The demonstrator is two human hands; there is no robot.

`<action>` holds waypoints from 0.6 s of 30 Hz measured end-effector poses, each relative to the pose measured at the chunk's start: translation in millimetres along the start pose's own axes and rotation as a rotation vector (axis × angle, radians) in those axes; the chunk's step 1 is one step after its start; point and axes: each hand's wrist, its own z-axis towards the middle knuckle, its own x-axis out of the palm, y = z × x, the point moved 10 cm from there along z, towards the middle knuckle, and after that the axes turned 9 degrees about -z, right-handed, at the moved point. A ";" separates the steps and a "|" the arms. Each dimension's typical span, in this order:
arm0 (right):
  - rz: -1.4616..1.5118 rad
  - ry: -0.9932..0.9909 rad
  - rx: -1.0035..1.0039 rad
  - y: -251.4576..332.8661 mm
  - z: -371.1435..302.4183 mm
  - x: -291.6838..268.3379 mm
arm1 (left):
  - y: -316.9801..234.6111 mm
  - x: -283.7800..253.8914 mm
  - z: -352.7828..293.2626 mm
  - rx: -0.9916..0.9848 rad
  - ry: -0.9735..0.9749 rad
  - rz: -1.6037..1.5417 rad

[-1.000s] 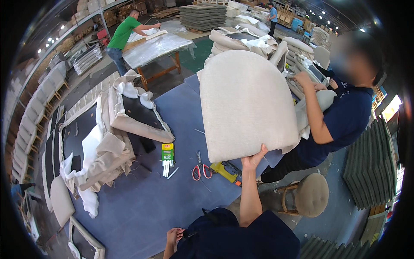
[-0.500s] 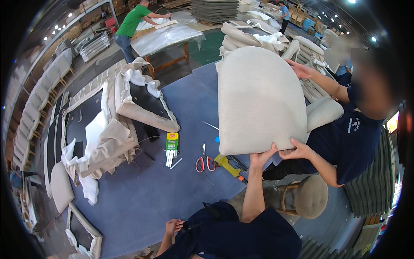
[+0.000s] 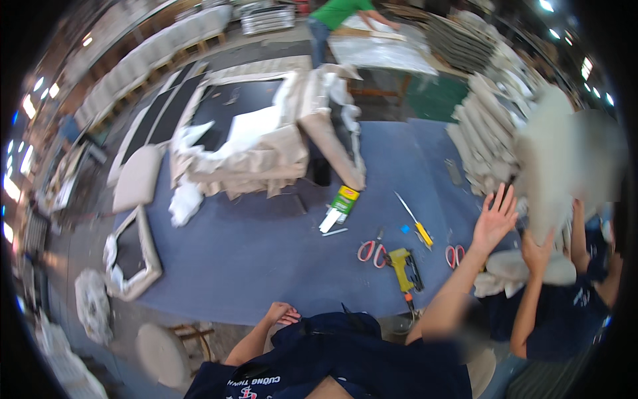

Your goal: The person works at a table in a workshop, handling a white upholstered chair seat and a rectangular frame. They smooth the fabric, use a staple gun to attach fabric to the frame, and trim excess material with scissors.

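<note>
My right hand (image 3: 496,221) is raised over the right side of the table, open with its fingers spread and holding nothing. Just right of it, a co-worker's hands hold up a beige upholstered cushion (image 3: 546,159), blurred. My left hand (image 3: 284,313) hovers at the table's near edge, close to my body, with loosely bent fingers and nothing in it. Between my hands lie a yellow-green staple gun (image 3: 401,267), red-handled scissors (image 3: 372,253) and a yellow-handled screwdriver-like tool (image 3: 423,234).
The blue-grey table (image 3: 239,259) bears a green box of white sticks (image 3: 341,205), a second pair of scissors (image 3: 455,255) and partly covered beige seat panels (image 3: 266,153). Stacked beige covers (image 3: 488,133) lie at right. A round stool (image 3: 161,356) stands at lower left. Beyond, someone in green works.
My right hand has let go of the beige cushion, which the co-worker now holds farther right. The view has swung, shifting the table items. My left hand stays near my body.
</note>
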 end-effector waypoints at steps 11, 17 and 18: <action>-0.954 0.603 1.079 -206.1 -441.2 -50.1 | 19.6 -6.1 -22.6 0.307 -0.121 -0.299; -1.023 1.403 1.088 -227.7 -518.0 8.5 | 53.5 -16.3 -44.6 0.453 -0.085 0.050; -1.085 1.362 0.981 -240.2 -500.0 16.4 | 43.3 -21.8 -46.2 0.494 -0.067 0.062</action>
